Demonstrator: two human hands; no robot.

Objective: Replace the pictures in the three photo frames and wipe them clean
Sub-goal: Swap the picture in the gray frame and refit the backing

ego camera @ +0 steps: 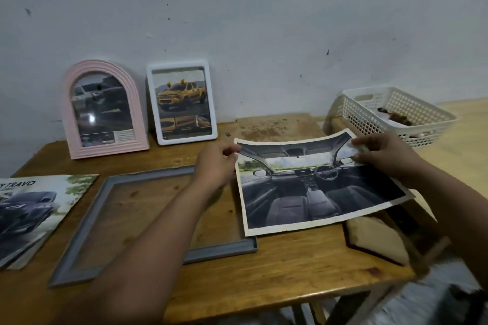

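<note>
Paper is the risk: both hands (306, 158) pinch the car picture's (317, 190) far corners, seemingly aiming for the grey frame (87, 264) at nine o'clock, and uneven pulling could crease it.

The single head-worn view looks forward and steeply down from above the person's forearms, close over the wooden table (264, 272), with the blue-grey wall (237, 8) closing off the upper half. The left hand (214, 166) and right hand (383, 155), both pinching the far edge of the car-interior print (311, 192), sit just right of centre; the wide lens bows the table edges beyond that grip
</note>
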